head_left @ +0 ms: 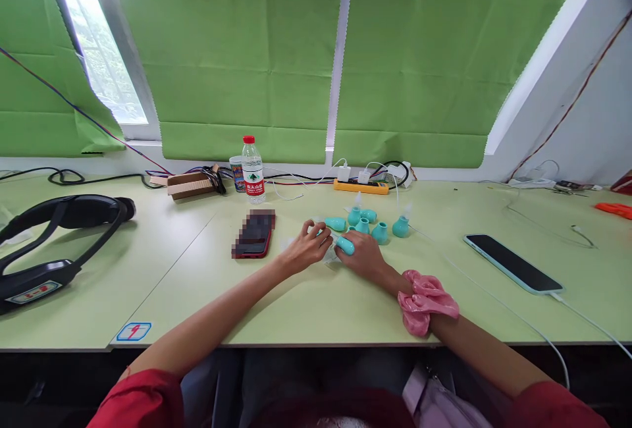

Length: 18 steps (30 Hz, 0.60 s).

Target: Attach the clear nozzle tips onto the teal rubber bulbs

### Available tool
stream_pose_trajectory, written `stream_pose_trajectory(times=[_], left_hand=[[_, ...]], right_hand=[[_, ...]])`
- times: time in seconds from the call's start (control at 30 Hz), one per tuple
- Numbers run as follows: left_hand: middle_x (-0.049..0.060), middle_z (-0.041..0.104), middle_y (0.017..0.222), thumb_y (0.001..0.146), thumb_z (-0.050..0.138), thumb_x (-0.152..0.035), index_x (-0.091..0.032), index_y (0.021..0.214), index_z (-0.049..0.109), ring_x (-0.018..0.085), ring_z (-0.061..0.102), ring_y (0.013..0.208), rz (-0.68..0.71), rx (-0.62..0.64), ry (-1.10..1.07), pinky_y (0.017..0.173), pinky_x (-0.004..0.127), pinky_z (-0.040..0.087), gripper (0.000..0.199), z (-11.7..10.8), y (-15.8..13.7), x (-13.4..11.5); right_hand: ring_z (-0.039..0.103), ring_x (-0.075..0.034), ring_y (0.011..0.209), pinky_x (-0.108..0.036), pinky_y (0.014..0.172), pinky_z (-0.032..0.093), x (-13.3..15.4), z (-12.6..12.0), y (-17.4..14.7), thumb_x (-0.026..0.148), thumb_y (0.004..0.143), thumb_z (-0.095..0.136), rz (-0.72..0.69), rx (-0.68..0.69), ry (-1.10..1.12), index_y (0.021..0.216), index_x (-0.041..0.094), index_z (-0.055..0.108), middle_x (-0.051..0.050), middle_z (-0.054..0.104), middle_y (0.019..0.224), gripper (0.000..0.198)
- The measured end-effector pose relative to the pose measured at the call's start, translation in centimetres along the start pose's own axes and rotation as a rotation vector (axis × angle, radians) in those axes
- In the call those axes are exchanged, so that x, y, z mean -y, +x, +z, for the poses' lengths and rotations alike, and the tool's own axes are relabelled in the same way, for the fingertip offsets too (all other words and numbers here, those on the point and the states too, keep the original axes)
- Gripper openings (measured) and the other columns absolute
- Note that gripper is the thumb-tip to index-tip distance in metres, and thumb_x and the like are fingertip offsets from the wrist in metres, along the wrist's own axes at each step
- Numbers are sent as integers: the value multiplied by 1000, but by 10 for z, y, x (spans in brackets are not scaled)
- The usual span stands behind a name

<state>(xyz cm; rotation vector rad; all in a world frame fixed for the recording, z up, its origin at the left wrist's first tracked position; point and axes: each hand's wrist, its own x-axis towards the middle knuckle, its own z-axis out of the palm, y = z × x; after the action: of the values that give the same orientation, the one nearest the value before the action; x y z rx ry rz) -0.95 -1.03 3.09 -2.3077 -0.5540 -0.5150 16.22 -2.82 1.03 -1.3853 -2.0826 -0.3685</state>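
At the middle of the table my left hand point(309, 245) has its fingers curled; what lies in them is too small to make out. Thin clear plastic point(330, 256) shows just beside its fingertips. Close by on the right, my right hand point(364, 255) is closed around a smooth teal rubber-looking bulb point(345, 245), its rounded end toward my left hand. Just beyond the hands stand several more teal bulbs point(380, 232) with open necks. One teal bulb point(400, 226) has a translucent pointed tip point(407, 211). Another teal piece point(336, 223) lies on its side.
A red-cased phone point(254, 234), a water bottle point(253, 171) and a paper cup point(237, 173) stand left of centre. Behind are an orange power strip point(360, 186) and cables. A charging phone point(512, 263) lies right, a black headset point(64, 237) far left.
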Motion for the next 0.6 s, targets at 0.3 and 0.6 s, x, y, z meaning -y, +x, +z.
stream_pose_trajectory(times=[0.3, 0.6], left_hand=[[9, 49, 94, 82, 32, -10, -14, 83, 49, 24, 37, 97, -171, 47, -61, 78, 40, 27, 18, 7, 3, -7], [5, 49, 89, 83, 34, -22, -17, 79, 46, 19, 37, 90, -477, 30, -608, 71, 32, 32, 14, 0, 7, -2]], right_hand=[[48, -12, 59, -23, 49, 25, 0, 1, 0, 29, 70, 46, 38, 42, -10, 61, 16, 54, -3, 56, 63, 18], [52, -14, 64, -23, 53, 28, 1, -3, 1, 33, 73, 46, 36, 42, 26, 70, 17, 56, -4, 59, 69, 19]])
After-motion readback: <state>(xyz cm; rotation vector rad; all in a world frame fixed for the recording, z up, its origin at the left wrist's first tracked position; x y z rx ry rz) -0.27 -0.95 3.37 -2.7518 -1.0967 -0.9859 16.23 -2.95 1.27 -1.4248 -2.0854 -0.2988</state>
